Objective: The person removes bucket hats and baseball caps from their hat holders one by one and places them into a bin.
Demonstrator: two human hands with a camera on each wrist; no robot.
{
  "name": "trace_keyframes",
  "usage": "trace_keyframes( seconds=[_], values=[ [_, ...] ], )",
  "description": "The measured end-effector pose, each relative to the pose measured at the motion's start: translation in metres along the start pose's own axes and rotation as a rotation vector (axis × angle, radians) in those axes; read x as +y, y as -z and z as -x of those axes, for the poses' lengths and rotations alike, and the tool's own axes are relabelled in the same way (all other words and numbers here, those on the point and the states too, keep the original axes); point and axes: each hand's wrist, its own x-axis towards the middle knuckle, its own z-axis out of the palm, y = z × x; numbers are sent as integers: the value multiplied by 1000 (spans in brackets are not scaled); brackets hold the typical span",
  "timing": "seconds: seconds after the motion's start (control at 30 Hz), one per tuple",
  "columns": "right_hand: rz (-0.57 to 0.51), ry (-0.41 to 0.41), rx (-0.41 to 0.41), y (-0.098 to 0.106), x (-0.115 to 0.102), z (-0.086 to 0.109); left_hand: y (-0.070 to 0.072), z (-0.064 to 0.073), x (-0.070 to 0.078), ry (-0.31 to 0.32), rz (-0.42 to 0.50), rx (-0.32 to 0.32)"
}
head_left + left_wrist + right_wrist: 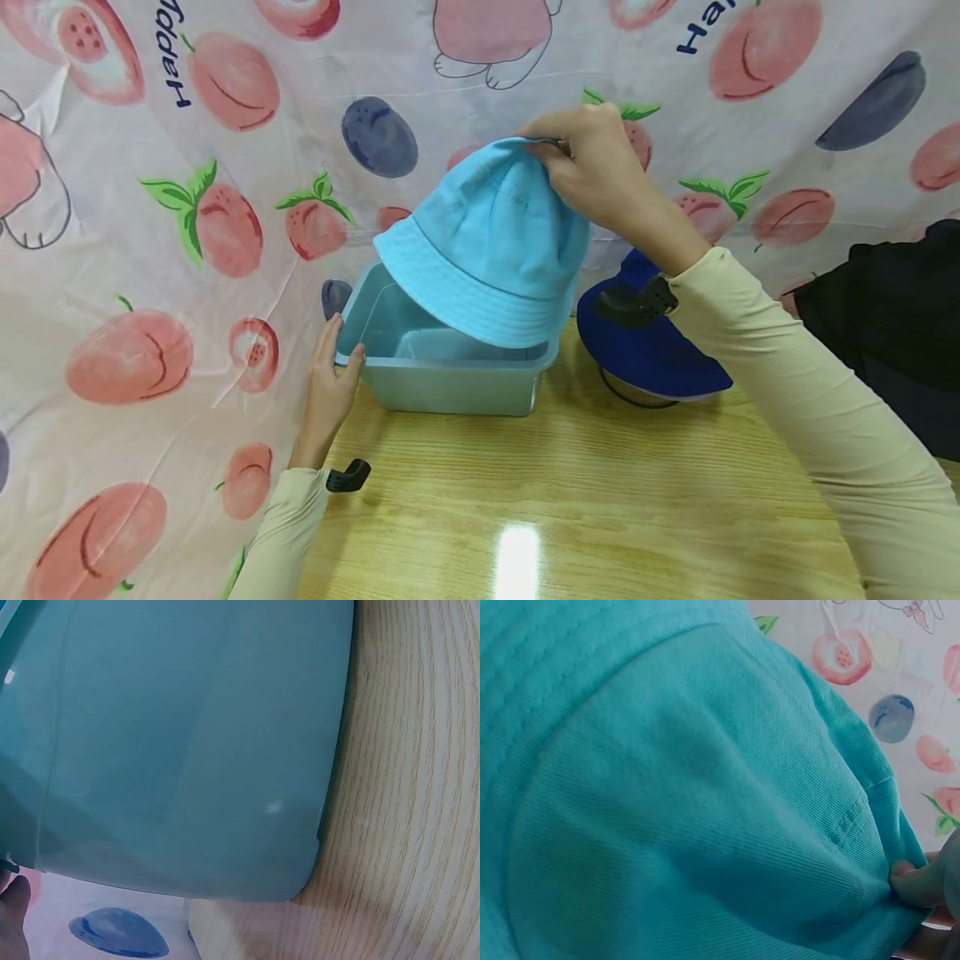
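Observation:
A light blue bucket hat (491,242) hangs brim-down over a blue-green plastic bin (450,387). My right hand (600,167) pinches the top of its crown between thumb and fingers. In the right wrist view, the hat's cloth (682,765) fills most of the picture, drawn into folds toward the thumb (915,885). My left hand (333,387) holds the bin's near left corner, fingers along the left side and thumb at the front rim. The bin's smooth wall (187,750) takes up most of the left wrist view. The hat hides part of the bin's opening.
Right of the bin, a dark blue hat (637,342) sits on a low stand on the wooden table (600,500), partly behind my right wrist. Black cloth (892,325) hangs at the far right. A fruit-print curtain (300,125) closes off the back and left.

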Motion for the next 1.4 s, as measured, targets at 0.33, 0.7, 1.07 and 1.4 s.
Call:
trace_keyframes(
  seconds=[0.33,0.7,1.07,1.4],
  values=[
    [-61,-59,25,-29,2,-6,1,-2,-2,-21,13,7],
    [-148,-161,86,-69,10,3,1,-6,-1,6,-44,-16],
    [-194,-184,141,-97,21,16,0,-4,-1,22,-21,2],
    [-181,-220,121,-105,30,31,0,-3,0,35,-13,-1]
  ],
)
